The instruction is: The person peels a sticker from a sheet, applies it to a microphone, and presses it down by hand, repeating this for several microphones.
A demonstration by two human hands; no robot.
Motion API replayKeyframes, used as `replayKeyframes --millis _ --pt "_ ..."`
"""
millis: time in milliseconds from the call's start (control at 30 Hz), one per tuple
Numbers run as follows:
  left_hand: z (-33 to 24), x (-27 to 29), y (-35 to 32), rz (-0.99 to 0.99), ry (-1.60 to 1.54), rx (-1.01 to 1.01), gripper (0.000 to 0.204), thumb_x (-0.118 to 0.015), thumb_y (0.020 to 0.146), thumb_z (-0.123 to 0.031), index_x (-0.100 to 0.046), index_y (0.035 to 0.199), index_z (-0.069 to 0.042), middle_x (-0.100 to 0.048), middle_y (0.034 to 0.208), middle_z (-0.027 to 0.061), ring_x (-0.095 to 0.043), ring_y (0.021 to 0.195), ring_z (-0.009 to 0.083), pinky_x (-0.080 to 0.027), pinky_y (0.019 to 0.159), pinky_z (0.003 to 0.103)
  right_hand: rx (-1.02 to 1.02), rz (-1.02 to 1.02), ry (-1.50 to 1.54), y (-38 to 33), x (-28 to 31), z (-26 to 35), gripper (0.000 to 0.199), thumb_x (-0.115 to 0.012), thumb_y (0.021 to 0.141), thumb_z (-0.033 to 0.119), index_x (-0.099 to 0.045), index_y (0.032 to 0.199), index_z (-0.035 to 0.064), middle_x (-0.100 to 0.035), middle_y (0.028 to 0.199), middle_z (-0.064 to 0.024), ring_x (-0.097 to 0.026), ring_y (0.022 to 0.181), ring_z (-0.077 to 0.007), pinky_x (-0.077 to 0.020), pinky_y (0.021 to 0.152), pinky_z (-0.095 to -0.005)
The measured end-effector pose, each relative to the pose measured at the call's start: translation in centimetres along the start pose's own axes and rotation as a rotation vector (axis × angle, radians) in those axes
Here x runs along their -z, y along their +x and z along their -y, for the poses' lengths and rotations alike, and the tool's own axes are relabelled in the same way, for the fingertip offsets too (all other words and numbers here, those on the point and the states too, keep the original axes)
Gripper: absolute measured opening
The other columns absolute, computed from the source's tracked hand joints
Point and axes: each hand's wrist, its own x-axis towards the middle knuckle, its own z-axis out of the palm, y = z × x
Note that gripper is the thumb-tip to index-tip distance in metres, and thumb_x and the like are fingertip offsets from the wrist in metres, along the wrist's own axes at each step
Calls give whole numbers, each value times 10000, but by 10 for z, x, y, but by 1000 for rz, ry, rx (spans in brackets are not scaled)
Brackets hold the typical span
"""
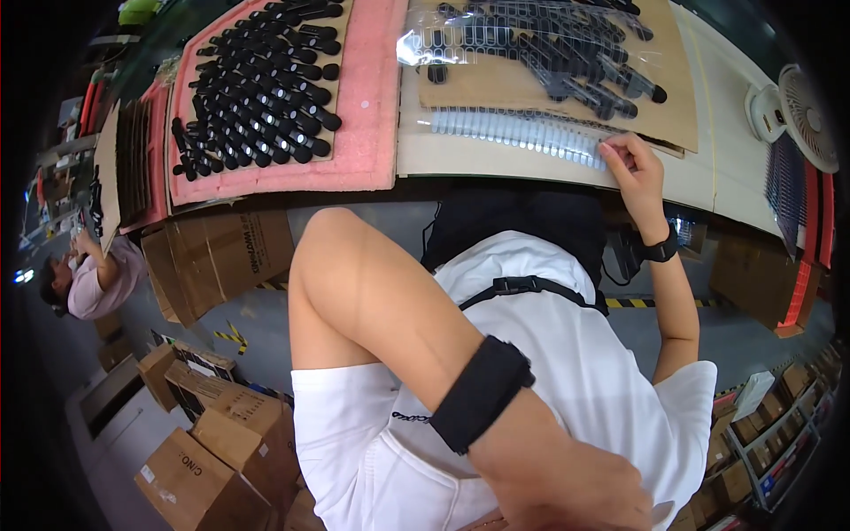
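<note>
My right hand [637,173] is at the table's near edge, its thumb and index finger closed on the right end of a clear sticker sheet [518,133]. A row of pale, elongated stickers runs along that sheet. Beyond it, a glossy clear film [478,44] with oval outlines lies over several black rod-shaped pieces with rounded ends [575,75] on a brown board. My left arm is bent sharply, bringing my left hand [575,487] close to the camera at the lower edge. The left fingers are mostly hidden there.
On the left, pink foam [370,133] frames many similar black pieces [266,97]. A white fan [801,115] stands at the table's right end. Cardboard boxes [217,265] sit below the table, with others stacked behind. A person in a pale top [111,279] works at far left.
</note>
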Motion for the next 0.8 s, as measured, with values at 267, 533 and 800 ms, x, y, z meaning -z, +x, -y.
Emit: replayKeyframes --millis 267,533,800 --pt "-78 64 -51 21 944 400 435 -596 694 -320 -536 1010 -27 -519 1006 136 -485 986 285 -385 792 375 145 129 139 6 13 16 84 -574 792 56 -608 849 5 -548 715 -33 -477 629 -89 -362 560 -189" --pt "-97 168 -158 -867 1649 881 443 -643 726 -155 -486 1093 36 -552 959 178 -527 911 276 -420 801 327 174 142 280 31 37 38 114 -526 822 41 -602 894 -6 -567 776 -37 -513 660 -89 -369 541 -178" --pt "-106 205 -115 -1390 1007 624 594 -638 719 -122 -342 1219 -2 -554 947 204 -539 905 310 -424 783 379 -63 107 401 126 38 77 177 -533 847 177 -594 858 11 -562 683 -31 -448 497 -37 -310 430 -154"
